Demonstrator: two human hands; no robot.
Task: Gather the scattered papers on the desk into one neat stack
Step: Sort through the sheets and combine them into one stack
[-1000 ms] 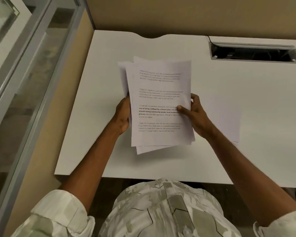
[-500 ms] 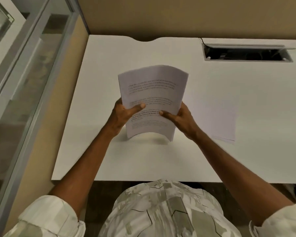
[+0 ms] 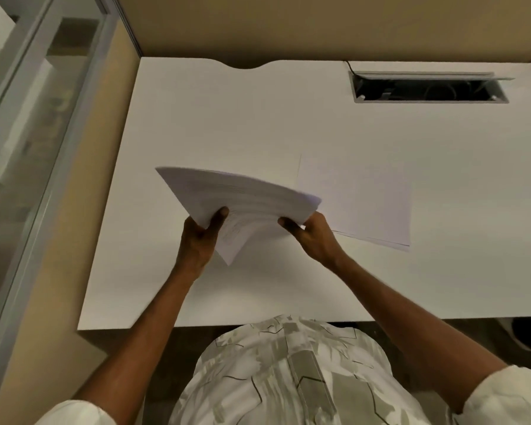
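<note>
Papers mid-gather at a white office desk (image 3: 258, 124), seen from above. Held clear of the desktop: a sheaf of printed sheets (image 3: 242, 197), tilted and bowed, its far corner raised toward the left and one lower corner hanging down between the wrists. Pinched at its near-left edge by the left hand (image 3: 201, 237), thumb on top and fingers hidden beneath. Pinched at its near-right edge by the right hand (image 3: 311, 236), thumb pressed to the upper face, the rest of the grip out of sight under the paper. Blurred in places, so edge alignment hard to judge; probably close to square but not yet tapped flush.

Left on the desk just right of the held sheaf: a small flat pile of loose sheets (image 3: 359, 197), at least two, judging by offset edges showing at its near side. Lying near the right hand, apparently not touching it. Exact sheet count impossible to read.

Elsewhere: an open cable tray (image 3: 429, 88) let into the desktop at far right, a tan partition (image 3: 288, 23) behind, a glass panel (image 3: 37, 118) at left.

Judged well along: bulk of the papers collected and in hand. Still to do, by appearances: merging the held sheaf with the pile on the desk, squaring all edges, laying down one tidy stack.
</note>
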